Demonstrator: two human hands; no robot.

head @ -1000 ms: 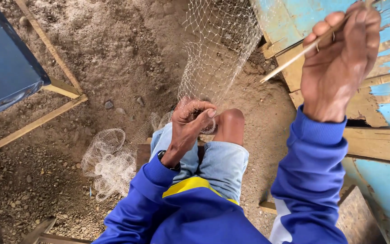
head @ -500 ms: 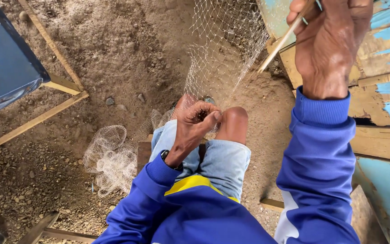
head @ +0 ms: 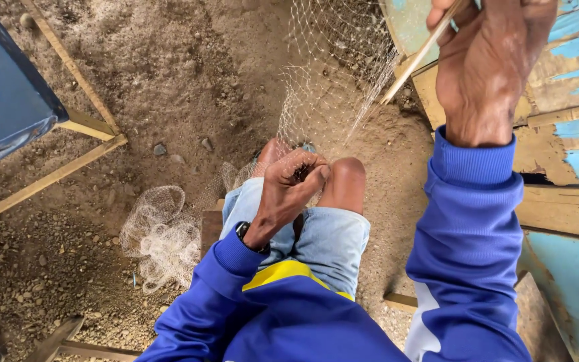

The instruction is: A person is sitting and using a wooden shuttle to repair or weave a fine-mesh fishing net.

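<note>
The left hand (head: 293,184) rests just above the knees (head: 343,184), thumb and fingertips pinched together on a fold of the fishing net (head: 333,87), holding the mesh taut. The right hand (head: 487,67) is raised well above and to the right of the knees, fingers closed around a thin pale netting needle (head: 413,60), from whose lower tip fine twine runs down to the mesh near the pinching hand. From the knees the net stretches upward and away as a tight, regular sheet, out past the top edge of the view. To the left of the knees a slack heap of the same net (head: 162,238) lies bunched on the sandy ground (head: 169,80). How much of either part is finished cannot be told; judging by the taut twine, one stitch is being drawn tight. Further left of the knees stands a blue panel on a wooden frame (head: 68,127); to their right, worn blue-painted planks (head: 571,100).
</note>
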